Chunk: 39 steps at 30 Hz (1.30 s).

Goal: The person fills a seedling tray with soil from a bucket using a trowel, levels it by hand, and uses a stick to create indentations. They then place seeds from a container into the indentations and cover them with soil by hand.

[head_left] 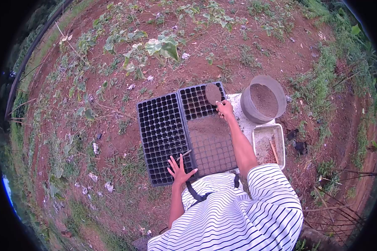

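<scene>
Brown soil (213, 92), fine-grained, spread nearly edge to edge across a round scoop (207, 93); position: over the far cells of the right tray, contact not determinable. Black cell trays, two, side by side, with a white support (237, 109) showing past the far right edge. Left tray (159, 121): rows of dark, square cells. Right tray (192, 106): near part filled with soil and gridded by cell rims, middle band under loose soil, far cells dark, some brownish inside.

Grey bucket (248, 102), round, to the right of the trays, partly filled with brown soil. White basket (283, 146), rectangular, just nearer than the bucket; contents: one wooden strip (273, 151), aslant, plus small reddish-brown bits.

Right hand (225, 108): closed on the scoop's near end, arm extended forward along the right tray. Left hand (179, 172): fingers spread wide over the left tray's near end. Slender stick (187, 152) by the fingertips; touched or lying free, cannot tell.
</scene>
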Each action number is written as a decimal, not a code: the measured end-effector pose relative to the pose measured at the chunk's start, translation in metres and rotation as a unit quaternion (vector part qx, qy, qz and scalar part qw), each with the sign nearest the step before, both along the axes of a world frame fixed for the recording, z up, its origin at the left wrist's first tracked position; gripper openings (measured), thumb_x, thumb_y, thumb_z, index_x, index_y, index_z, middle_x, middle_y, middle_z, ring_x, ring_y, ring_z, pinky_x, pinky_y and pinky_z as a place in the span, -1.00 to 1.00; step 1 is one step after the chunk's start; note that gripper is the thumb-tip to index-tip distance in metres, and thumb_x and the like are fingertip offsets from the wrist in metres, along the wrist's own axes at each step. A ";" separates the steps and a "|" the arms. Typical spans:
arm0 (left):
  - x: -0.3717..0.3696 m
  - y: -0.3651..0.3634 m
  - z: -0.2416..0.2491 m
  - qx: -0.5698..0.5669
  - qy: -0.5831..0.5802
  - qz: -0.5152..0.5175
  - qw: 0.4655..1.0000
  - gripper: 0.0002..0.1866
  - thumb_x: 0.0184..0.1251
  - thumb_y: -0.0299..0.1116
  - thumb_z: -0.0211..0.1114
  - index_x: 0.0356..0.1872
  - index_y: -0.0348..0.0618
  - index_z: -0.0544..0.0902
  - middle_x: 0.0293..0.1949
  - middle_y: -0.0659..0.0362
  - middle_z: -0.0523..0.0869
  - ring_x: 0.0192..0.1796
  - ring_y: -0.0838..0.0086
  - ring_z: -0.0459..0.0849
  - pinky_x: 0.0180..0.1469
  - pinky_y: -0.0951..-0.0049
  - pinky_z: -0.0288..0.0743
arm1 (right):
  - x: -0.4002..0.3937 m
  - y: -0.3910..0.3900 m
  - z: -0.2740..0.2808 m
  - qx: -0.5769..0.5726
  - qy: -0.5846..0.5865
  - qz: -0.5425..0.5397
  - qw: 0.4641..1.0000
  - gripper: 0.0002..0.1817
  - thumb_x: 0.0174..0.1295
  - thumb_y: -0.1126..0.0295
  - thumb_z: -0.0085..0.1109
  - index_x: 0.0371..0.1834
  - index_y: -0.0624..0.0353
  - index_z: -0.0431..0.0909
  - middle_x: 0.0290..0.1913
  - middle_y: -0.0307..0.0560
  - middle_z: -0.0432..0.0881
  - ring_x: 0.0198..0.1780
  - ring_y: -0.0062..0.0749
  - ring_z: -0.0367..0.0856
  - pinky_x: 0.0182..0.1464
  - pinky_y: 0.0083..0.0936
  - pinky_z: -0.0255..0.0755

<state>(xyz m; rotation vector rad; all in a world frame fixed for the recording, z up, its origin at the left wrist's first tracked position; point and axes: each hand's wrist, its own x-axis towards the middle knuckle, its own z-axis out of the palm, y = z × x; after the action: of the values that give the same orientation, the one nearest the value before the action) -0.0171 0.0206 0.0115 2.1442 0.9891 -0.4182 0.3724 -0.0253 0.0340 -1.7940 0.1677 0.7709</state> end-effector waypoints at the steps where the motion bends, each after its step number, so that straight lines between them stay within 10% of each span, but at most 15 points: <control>1: 0.000 -0.001 0.000 0.000 -0.004 0.004 1.000 0.38 -0.22 0.54 0.36 0.57 0.28 -0.28 0.50 -0.13 -0.64 0.51 0.00 -0.77 0.37 -0.36 -0.69 | 0.000 -0.002 -0.001 -0.001 0.000 -0.005 1.000 -0.75 0.29 0.24 0.22 -0.28 0.17 0.41 -0.53 -0.15 0.54 -0.72 -0.60 0.35 -0.77 -0.55 0.14; 39: -0.002 0.000 -0.001 -0.004 -0.012 -0.004 1.000 0.38 -0.20 0.54 0.35 0.56 0.30 -0.31 0.50 -0.11 -0.67 0.50 0.00 -0.78 0.35 -0.38 -0.70 | -0.056 -0.022 0.007 -0.032 -0.007 0.023 0.999 -0.71 0.29 0.18 0.22 -0.23 0.15 0.40 -0.50 -0.17 0.57 -0.70 -0.60 0.37 -0.75 -0.58 0.17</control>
<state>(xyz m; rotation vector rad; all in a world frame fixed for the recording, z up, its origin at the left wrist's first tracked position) -0.0187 0.0211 0.0105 2.1423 0.9641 -0.3976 0.3167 -0.0476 0.0414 -1.8687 0.1425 0.7930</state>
